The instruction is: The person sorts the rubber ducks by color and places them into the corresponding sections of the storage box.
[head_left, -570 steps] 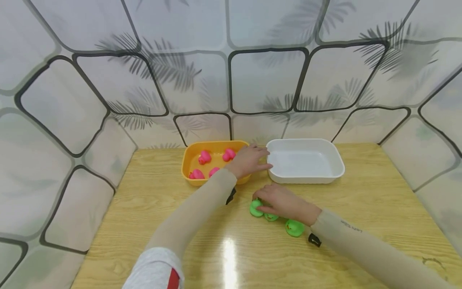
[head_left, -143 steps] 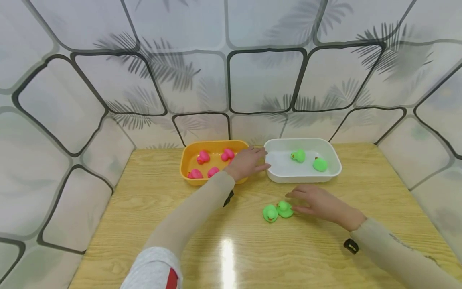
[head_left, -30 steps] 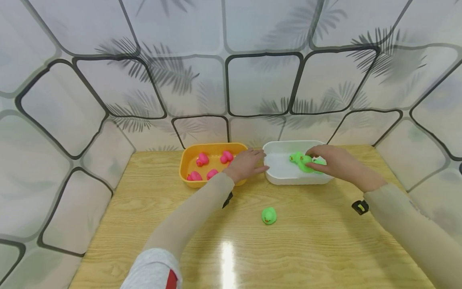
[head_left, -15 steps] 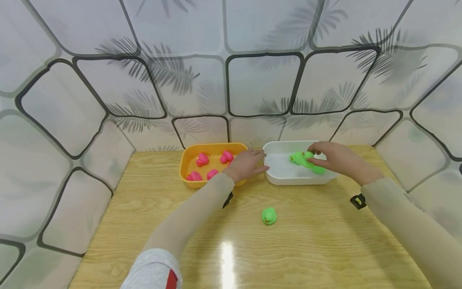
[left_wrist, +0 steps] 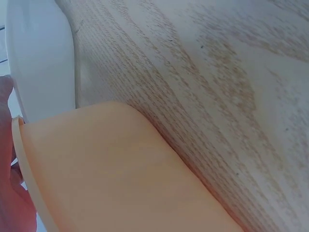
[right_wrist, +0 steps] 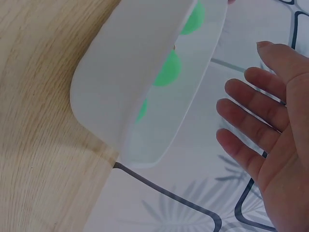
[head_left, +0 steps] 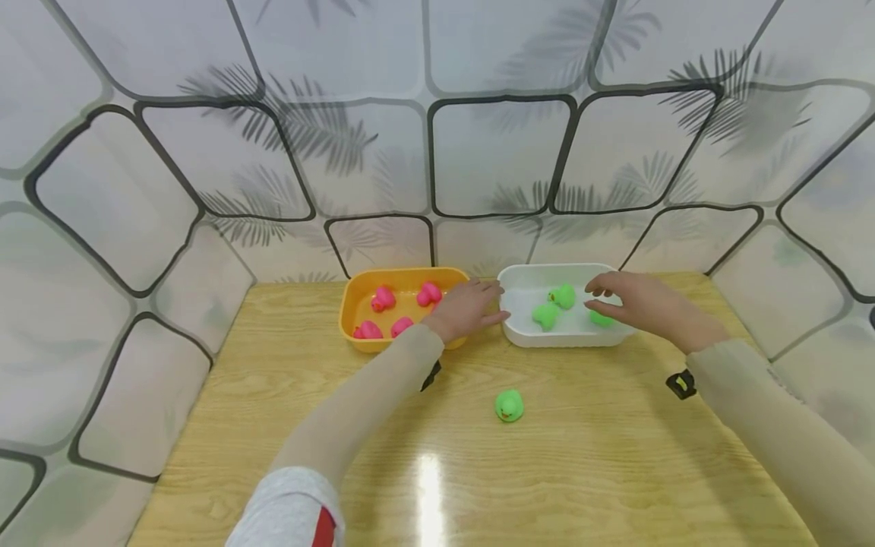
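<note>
My right hand (head_left: 639, 304) hovers over the right end of the white tub (head_left: 567, 340), fingers loosely spread and holding nothing; the right wrist view shows the same bare palm. Three green rubber ducks lie in that tub: one duck (head_left: 545, 315) at the front, another duck (head_left: 563, 295) behind it, and a third duck (head_left: 601, 319) partly under my hand. Across the right rim of the orange tub (head_left: 349, 311) my left hand (head_left: 468, 310) rests, its fingertips reaching the white tub's left rim. A single green duck (head_left: 509, 406) sits on the table in front.
Several pink ducks lie in the orange tub, among them one pink duck (head_left: 383, 299) at its back left. Both tubs stand side by side near the back edge of the wooden table (head_left: 287, 380). A patterned wall (head_left: 502, 159) rises behind and at both sides.
The right hand has let go of a green duck, which now lies at the white tub's front. Earlier, more green ducks were on the table and the tub held none. The left hand has stayed put.
</note>
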`<state>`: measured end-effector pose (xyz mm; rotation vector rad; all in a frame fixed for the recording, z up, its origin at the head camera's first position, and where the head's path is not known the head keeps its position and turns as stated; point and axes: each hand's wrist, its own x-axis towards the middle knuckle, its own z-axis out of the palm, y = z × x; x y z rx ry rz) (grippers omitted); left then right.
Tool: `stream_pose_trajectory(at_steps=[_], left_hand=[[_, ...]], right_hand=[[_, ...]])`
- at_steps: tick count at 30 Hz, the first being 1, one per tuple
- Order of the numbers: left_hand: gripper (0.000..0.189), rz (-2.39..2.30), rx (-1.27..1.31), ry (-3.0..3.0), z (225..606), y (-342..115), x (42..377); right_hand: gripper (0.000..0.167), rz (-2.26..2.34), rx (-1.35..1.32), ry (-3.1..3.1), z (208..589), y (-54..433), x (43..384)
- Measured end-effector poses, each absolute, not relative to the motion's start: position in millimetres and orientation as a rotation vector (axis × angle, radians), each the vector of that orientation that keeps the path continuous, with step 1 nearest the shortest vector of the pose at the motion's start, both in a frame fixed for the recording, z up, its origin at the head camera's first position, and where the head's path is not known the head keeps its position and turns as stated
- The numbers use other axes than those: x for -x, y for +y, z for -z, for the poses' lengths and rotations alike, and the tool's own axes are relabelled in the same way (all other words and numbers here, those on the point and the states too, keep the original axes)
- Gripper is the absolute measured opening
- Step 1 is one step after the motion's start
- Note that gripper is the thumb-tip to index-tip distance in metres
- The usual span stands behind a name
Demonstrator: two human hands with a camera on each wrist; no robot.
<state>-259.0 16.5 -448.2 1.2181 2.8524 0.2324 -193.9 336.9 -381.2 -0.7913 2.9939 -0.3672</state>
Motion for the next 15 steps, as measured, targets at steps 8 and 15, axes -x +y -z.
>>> stream_pose_trajectory(at_steps=[8,15], left_hand=[[0.062,-0.228,-1.21,2.842,447,16,259],[0.062,-0.211,-1.21,2.852,447,17,258]], right_hand=[[0.025,0.367,0.867,3.006,384,327,184],[0.02,0.388,0.984,3.013,389,315,169]])
